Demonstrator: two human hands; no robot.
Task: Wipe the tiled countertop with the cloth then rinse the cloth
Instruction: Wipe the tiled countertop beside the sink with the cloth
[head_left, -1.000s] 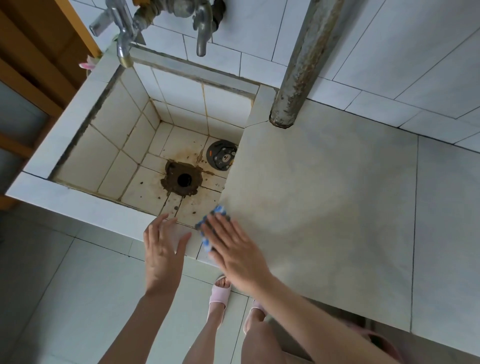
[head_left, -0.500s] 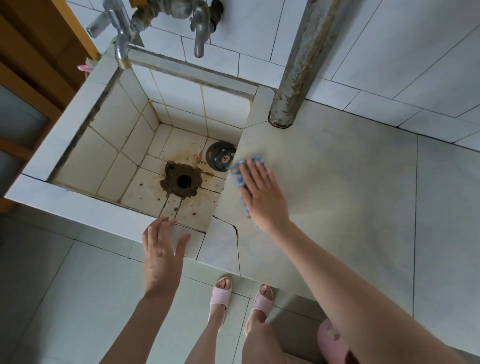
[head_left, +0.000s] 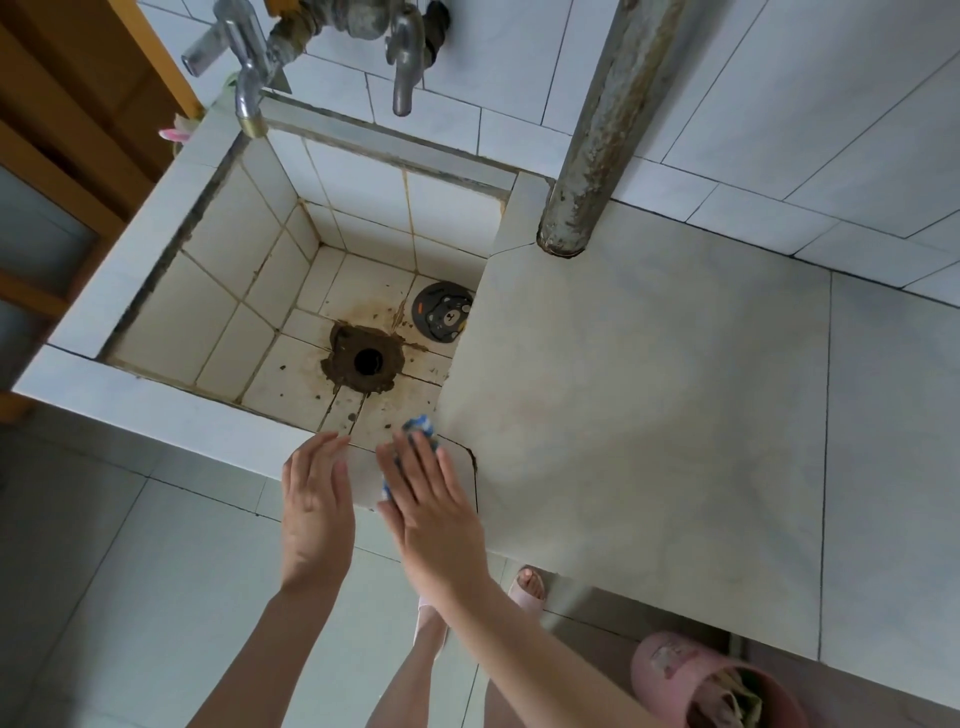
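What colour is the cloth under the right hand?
Blue and white patterned cloth, mostly hidden under the right hand; head view.

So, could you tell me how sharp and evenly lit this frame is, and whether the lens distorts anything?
Head view: soft, even light, no hard glare; the right hand on the cloth looks slightly blurred; the wide lens tilts the pipe and wall tiles; the countertop carries a faint shadow.

The left hand (head_left: 317, 512) lies palm-down, fingers straight, fingertips over the sink rim (head_left: 171, 410). The right hand (head_left: 436, 519), just beside it at that rim's end, spreads flat.
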